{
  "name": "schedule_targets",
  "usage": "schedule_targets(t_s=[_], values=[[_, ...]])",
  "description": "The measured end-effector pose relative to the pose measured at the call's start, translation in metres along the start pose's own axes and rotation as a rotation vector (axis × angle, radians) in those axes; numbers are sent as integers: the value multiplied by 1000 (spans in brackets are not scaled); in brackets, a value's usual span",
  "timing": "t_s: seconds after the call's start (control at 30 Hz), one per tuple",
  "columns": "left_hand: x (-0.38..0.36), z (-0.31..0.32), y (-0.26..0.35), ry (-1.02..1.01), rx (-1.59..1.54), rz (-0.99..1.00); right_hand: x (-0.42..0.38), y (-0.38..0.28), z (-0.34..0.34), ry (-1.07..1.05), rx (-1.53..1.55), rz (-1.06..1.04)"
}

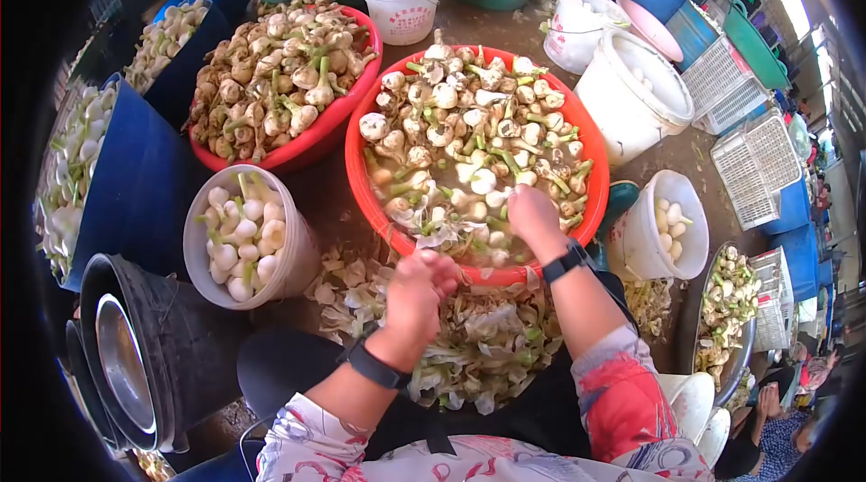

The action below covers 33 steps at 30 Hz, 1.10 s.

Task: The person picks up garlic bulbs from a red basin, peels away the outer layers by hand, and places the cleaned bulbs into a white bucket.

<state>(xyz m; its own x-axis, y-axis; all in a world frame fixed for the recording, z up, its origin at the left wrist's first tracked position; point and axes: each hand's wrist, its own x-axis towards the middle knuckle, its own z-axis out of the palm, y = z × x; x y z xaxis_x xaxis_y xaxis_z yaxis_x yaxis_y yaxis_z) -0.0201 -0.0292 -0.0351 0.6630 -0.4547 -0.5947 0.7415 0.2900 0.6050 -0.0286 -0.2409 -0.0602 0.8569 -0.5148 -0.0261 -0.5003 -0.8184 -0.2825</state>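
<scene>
A red-orange basin (595, 135) in front of me holds garlic bulbs (469, 117) with stems, many afloat in murky water. My right hand (534, 214) is inside the near right part of the basin, fingers curled down at the bulbs beside a peeled white one. What those fingertips hold is hidden. At the near left rim, my left hand (420, 291) is closed with its fingers curled in; I cannot make out anything in it. Loose garlic skins (487, 347) lie heaped below the hands, and some float by the near rim.
Left of me stands a white bucket (302, 252) of peeled garlic, beside black tubs (180, 338). A second red basin (361, 94) of unpeeled garlic is behind it. At right are a smaller white bucket (695, 238), a large white bucket (622, 112) and white crates (758, 157).
</scene>
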Motion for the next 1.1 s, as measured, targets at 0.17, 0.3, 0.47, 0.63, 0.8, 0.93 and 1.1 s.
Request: schedule_targets(t_s=[0.17, 0.3, 0.47, 0.63, 0.8, 0.93, 1.1], values=[[5, -4, -39, -245, 367, -72, 58, 23, 54, 192, 187, -219], [3, 7, -31, -310, 780, -90, 93, 21, 105, 37, 365, 398], [9, 5, -42, -396, 983, -173, 74, -8, 114, -29, 175, 45], [9, 9, -31, -278, 933, -159, 84, -6, 94, -58, 174, 183], [9, 10, -37, -246, 815, -89, 66, -5, 44, -391, 1929, 407], [8, 8, -43, -347, 737, 27, 35, 2, -7, -485, 2253, 557], [1, 5, -37, -295, 910, -18, 28, 121, -80, 80, 2287, 370]])
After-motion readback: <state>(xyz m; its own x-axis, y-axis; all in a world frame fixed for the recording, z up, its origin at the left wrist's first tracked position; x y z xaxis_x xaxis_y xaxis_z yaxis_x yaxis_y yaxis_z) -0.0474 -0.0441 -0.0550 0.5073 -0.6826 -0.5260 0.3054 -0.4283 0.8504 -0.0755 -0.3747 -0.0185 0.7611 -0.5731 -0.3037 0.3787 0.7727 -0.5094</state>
